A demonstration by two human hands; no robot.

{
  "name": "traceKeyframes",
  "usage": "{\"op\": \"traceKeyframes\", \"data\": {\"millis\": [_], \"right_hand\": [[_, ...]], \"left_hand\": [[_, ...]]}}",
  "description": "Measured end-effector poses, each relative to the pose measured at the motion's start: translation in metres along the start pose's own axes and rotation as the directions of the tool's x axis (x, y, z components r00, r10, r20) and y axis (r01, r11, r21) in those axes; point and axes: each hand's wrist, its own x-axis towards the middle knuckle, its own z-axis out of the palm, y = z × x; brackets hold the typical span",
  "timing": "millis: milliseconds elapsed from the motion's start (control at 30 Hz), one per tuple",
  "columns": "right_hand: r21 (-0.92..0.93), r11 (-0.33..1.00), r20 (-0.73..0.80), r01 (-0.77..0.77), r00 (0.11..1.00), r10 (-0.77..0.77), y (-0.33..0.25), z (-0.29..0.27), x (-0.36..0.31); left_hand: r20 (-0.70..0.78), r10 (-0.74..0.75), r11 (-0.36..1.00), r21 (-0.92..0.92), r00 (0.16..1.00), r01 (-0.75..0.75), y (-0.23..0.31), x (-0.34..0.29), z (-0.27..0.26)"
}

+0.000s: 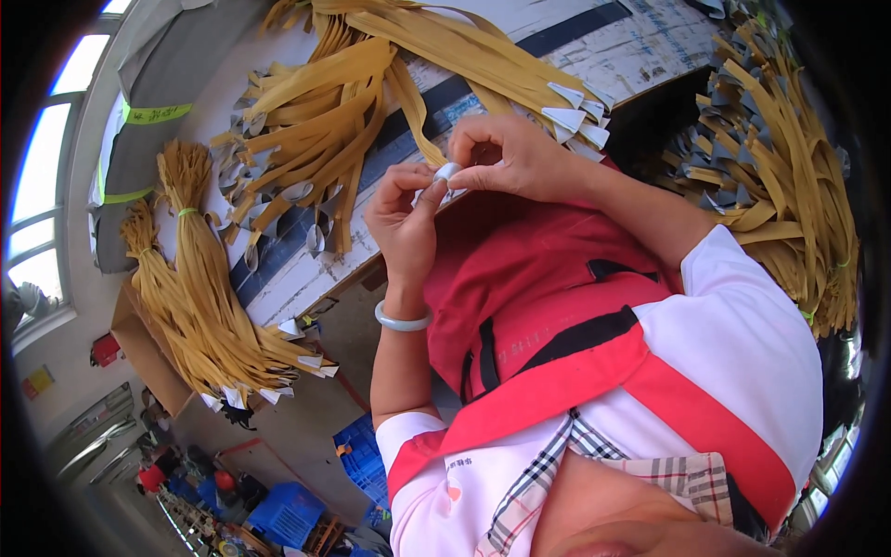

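Observation:
My left hand [406, 221], with a pale bangle [402, 321] on its wrist, and my right hand [509, 156] meet at the edge of a worn white worktable [640, 51]. Together they pinch a small white tip [446, 173] at the end of a long yellow strap [408, 102]. The strap runs up from my fingers onto the table. Both hands' fingers are closed around the tip. I wear a red apron [538, 278] over a white shirt.
Piles of yellow straps with white or grey tips [316, 121] cover the table. A tied bundle [200, 278] hangs over a cardboard box at the left. Another heap [780, 176] lies at the right. Blue crates [288, 511] stand on the floor below.

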Motion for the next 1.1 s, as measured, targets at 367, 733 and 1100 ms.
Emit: {"op": "traceKeyframes", "data": {"millis": [367, 733, 1100], "right_hand": [[0.238, 0.962, -0.107, -0.132, 0.981, 0.161, 0.015, 0.013, -0.001], [0.001, 0.999, -0.105, 0.045, 0.993, -0.044, 0.013, 0.018, -0.009], [0.218, 0.975, -0.218, -0.048, 0.971, 0.096, 0.001, 0.035, -0.013]], "left_hand": [[-0.185, -0.094, 0.986, -0.152, 0.978, 0.066, -0.011, -0.009, 0.014], [-0.103, -0.079, 0.996, -0.043, 0.992, 0.075, -0.011, -0.015, -0.003], [-0.203, 0.002, 1.0, -0.01, 0.979, -0.004, -0.013, -0.021, 0.008]]}}
